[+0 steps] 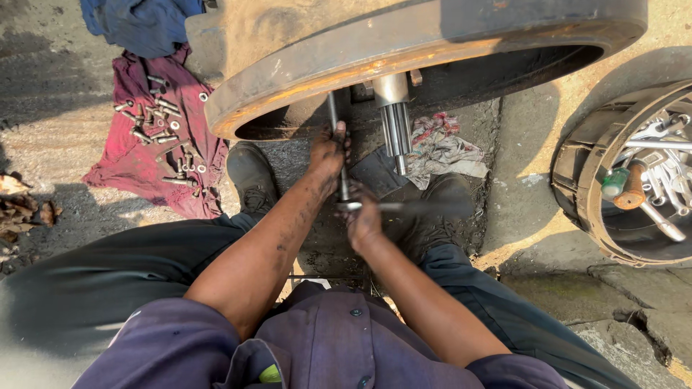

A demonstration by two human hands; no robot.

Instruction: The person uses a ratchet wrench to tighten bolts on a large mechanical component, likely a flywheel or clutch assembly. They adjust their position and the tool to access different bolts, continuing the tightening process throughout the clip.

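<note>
Tool: long grey steel socket bar with a cross handle at its lower end — a T-shaped wrench, dull and greasy, standing near upright.
Position: its top runs up under the rim of the large rusty round steel drum, just left of the splined steel shaft; its foot sits between the person's two black boots.
Left hand: clenched around the upright bar, high on it, fingers wrapped, skin smeared with grease.
Right hand: closed on the cross handle where it meets the bar — grip firm, knuckles up.
Surroundings: maroon cloth spread on the ground at left, strewn with loose steel bolts; soiled patterned rag beside the shaft; round container of spanners at right.
</note>
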